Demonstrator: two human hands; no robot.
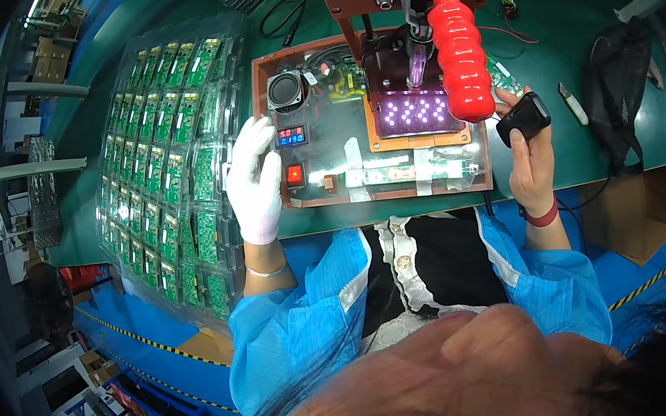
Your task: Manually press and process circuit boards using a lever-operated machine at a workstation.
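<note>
My left hand (253,183), in a white glove, is at the left edge of a test box (323,130). Its fingers are stretched and slightly apart, with nothing between them, beside a small red and blue digital display (291,136) and a lit red rocker switch (295,174). My bare right hand (532,167) holds a small black rounded device (523,118), thumb on its near side. Just left of it hangs the red ribbed lever handle (461,55) of a press fixture. Under the press, a panel of white-violet lights (414,112) glows. A green circuit board (505,80) lies partly hidden behind my right fingers.
Clear trays (166,166) full of green circuit boards lie on the left of the green table (302,224). A round speaker (285,90) sits in the box. On the right are a utility knife (573,104), a black mesh bag (618,90) and loose wires.
</note>
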